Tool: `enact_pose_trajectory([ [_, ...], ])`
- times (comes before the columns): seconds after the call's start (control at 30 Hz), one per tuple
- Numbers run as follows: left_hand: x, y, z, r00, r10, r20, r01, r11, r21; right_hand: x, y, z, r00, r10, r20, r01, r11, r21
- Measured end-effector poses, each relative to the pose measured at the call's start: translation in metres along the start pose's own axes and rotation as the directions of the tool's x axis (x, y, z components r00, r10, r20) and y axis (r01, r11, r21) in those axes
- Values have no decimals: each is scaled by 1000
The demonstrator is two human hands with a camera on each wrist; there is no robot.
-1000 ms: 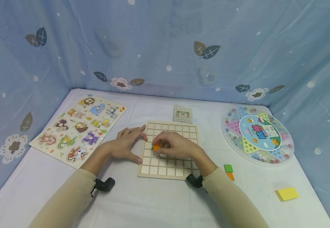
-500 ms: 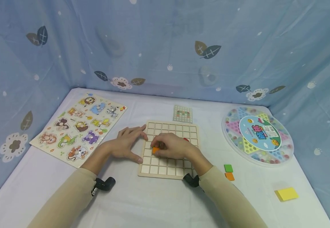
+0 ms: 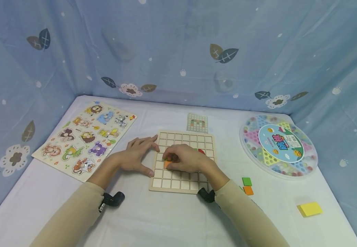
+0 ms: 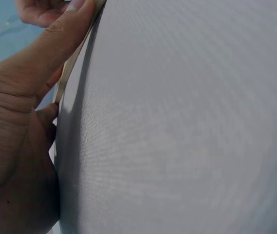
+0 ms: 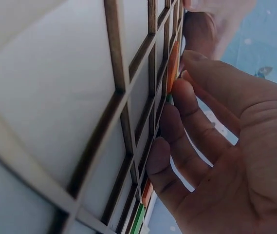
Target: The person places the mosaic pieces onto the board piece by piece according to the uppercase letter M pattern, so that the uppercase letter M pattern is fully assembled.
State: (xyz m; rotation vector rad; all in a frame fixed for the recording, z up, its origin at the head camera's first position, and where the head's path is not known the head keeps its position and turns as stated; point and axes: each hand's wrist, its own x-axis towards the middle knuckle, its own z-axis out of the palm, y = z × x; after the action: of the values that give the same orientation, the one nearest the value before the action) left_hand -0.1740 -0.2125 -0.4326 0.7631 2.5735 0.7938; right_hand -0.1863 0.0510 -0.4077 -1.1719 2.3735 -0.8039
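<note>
A square wooden grid board (image 3: 166, 184) lies before me. My left hand (image 3: 137, 155) rests at its left side, thumb and fingers spread and touching the edge. Over the board's left half, my right hand (image 3: 188, 158) has curled fingers, with thumb and index finger at an orange square tile (image 3: 167, 164). In the right wrist view the orange tile (image 5: 173, 68) sits at the grid, thumb and index tips against it. A green piece (image 5: 169, 99) shows just beside it. A red piece (image 3: 201, 151) lies farther right on the board, partly hidden by the right hand.
A small pattern card (image 3: 198, 123) lies behind the board. To the right are a green tile (image 3: 247, 181), another orange tile (image 3: 248, 190), a yellow block (image 3: 310, 209) and a round game box (image 3: 301, 168). An animal puzzle (image 3: 82, 137) lies at left.
My right hand has moved slightly left and toward me with the orange tile, which now lies lower and flatter at the grid. The left hand has stayed in place.
</note>
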Motion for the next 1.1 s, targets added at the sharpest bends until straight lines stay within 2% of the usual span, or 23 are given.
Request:
enact_pose_trajectory([
  [0.2,0,1,0,1000,2,-4,-2,1000,4,-2,0,-2,1000,11,1,-11,999,44],
  [0.33,0,0,0,1000,-1,-7,1,1000,9,-4,0,-4,1000,30,-4,-30,999,41],
  [0.63,0,-1,1,1000,-4,-7,4,1000,1,-10,1,-10,1000,15,21,-16,999,41],
  [0.73,0,-1,2,1000,-9,-6,9,1000,1,-15,2,-12,999,6,33,-7,999,48],
  [1.1,1,0,2,1000,-25,-13,25,1000,1,-44,10,-25,1000,-17,-6,18,997,73],
])
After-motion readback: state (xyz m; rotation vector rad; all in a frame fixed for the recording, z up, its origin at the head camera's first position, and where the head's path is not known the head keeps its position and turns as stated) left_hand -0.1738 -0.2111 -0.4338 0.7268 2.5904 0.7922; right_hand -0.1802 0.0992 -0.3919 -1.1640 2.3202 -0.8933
